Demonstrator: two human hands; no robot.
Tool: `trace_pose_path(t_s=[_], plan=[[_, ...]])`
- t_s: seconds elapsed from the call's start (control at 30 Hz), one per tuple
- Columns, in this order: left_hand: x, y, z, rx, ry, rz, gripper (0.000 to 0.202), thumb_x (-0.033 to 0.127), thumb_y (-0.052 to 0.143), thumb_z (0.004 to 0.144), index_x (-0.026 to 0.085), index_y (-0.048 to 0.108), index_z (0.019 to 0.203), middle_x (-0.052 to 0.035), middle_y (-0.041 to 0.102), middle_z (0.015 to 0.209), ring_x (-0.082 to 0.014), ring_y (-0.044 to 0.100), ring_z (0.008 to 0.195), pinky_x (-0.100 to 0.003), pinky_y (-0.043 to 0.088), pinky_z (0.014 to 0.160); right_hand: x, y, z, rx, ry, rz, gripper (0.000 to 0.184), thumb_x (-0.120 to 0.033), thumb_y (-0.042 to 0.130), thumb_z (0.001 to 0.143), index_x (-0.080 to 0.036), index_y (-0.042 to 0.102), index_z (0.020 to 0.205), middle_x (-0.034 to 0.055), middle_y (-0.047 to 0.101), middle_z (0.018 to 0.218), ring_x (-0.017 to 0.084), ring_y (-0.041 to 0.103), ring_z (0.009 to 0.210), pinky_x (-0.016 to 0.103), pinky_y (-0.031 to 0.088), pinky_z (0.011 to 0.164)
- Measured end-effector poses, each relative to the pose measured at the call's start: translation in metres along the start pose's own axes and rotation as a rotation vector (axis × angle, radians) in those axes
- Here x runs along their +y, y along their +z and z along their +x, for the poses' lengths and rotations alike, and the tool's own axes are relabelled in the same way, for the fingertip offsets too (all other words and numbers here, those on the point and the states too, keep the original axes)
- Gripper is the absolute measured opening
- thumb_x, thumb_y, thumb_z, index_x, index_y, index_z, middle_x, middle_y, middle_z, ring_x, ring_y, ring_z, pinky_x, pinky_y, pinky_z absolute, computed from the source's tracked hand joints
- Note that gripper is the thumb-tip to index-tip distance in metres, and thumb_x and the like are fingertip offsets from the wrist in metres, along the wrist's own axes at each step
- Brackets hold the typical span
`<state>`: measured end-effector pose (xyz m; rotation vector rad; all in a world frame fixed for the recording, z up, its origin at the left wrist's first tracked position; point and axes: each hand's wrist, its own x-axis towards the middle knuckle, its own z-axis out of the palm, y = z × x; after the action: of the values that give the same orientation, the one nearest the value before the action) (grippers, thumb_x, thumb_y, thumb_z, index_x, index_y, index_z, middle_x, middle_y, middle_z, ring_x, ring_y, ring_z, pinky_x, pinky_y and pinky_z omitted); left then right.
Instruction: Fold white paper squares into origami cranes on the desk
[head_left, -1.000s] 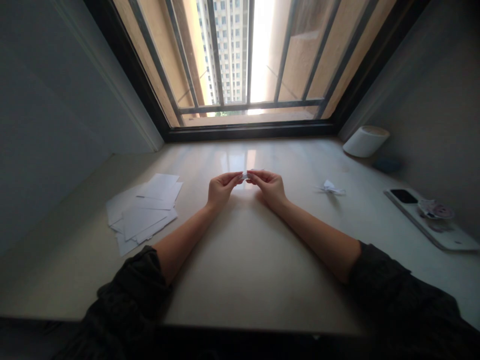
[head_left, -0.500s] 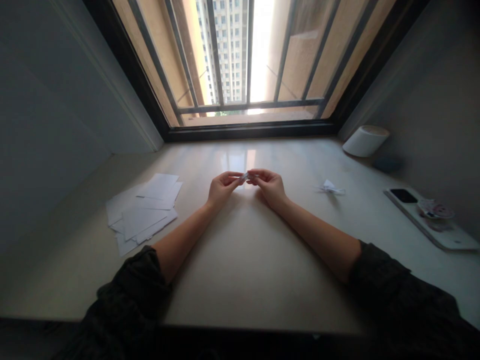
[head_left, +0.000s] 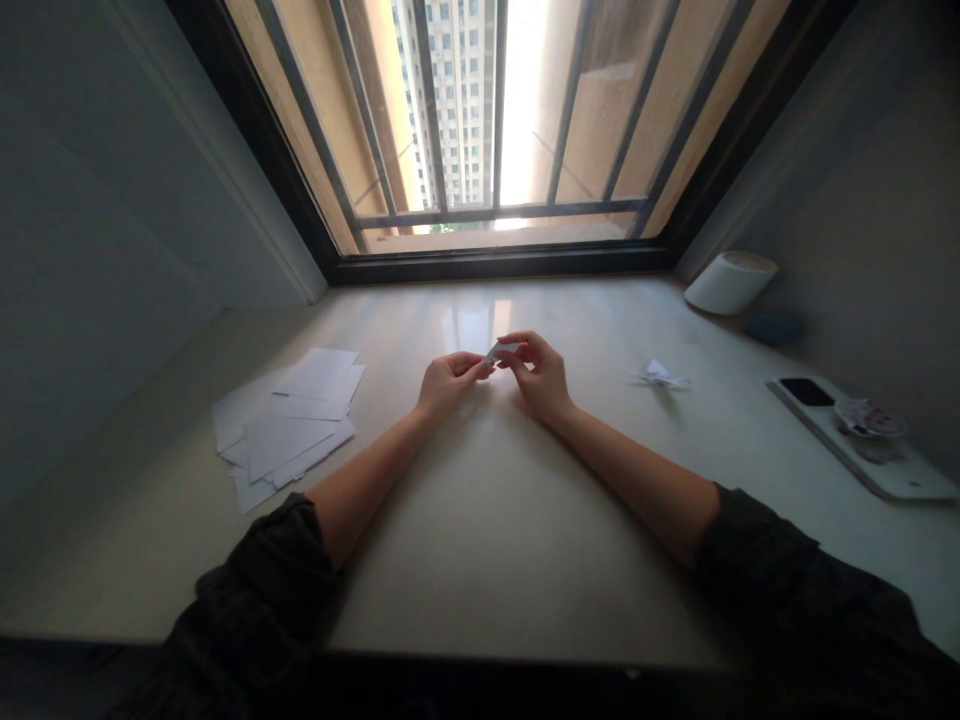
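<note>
Between my hands, over the middle of the pale sill, is a small folded piece of white paper [head_left: 501,350]. My left hand [head_left: 450,383] pinches its near left end between thumb and fingers. From the other side, my right hand [head_left: 541,373] grips it with thumb and forefinger, the wrist a little raised. The fingers cover much of the paper, so its full shape is hidden. Off to the right, a folded white paper figure [head_left: 658,376] with pointed ends lies apart from both hands.
Loose white paper sheets [head_left: 289,440] lie overlapping on the left. At the right are a phone [head_left: 847,440] with a round grip on its back, a white cylinder [head_left: 731,282] and a dark rounded object [head_left: 774,328]. A barred window [head_left: 495,262] closes off the back.
My right hand has tilted up slightly and my left has moved a little nearer to me. More of the folded paper shows between the fingers now.
</note>
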<state>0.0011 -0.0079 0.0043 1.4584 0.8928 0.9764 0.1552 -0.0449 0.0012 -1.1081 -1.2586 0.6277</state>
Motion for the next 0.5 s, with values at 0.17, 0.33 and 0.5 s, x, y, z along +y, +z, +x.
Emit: trace_pose_path(t_s=[0.17, 0.33, 0.5], plan=[[-0.0001, -0.0009, 0.0005, 0.004, 0.02, 0.021, 0.033, 0.046, 0.074, 0.068, 0.014, 0.071, 0.077, -0.0071, 0.073, 0.077, -0.0186, 0.068, 0.075, -0.03, 0.051, 0.074, -0.0014, 0.0014, -0.0011, -0.017, -0.013, 0.004, 0.016, -0.032, 0.064, 0.079, -0.023, 0.064, 0.093, -0.0014, 0.066, 0.073, 0.016, 0.066, 0.068, 0.031, 0.051, 0.068], [-0.0009, -0.0021, -0.0008, -0.007, 0.041, -0.01, 0.036, 0.047, 0.073, 0.069, 0.013, 0.071, 0.082, -0.009, 0.074, 0.08, -0.019, 0.069, 0.074, -0.033, 0.053, 0.077, 0.0035, 0.0039, -0.0003, 0.029, 0.036, 0.091, 0.027, -0.037, 0.067, 0.077, -0.025, 0.056, 0.099, -0.0042, 0.065, 0.068, 0.016, 0.066, 0.064, 0.031, 0.051, 0.067], [0.0, -0.0026, -0.0025, 0.009, 0.053, 0.018, 0.037, 0.048, 0.072, 0.07, 0.013, 0.072, 0.082, -0.0098, 0.074, 0.081, -0.0195, 0.07, 0.073, -0.032, 0.054, 0.075, 0.0073, 0.002, 0.0034, 0.012, 0.134, 0.225, 0.07, -0.042, 0.075, 0.068, -0.026, 0.041, 0.127, -0.0049, 0.067, 0.066, 0.017, 0.067, 0.064, 0.031, 0.052, 0.067]])
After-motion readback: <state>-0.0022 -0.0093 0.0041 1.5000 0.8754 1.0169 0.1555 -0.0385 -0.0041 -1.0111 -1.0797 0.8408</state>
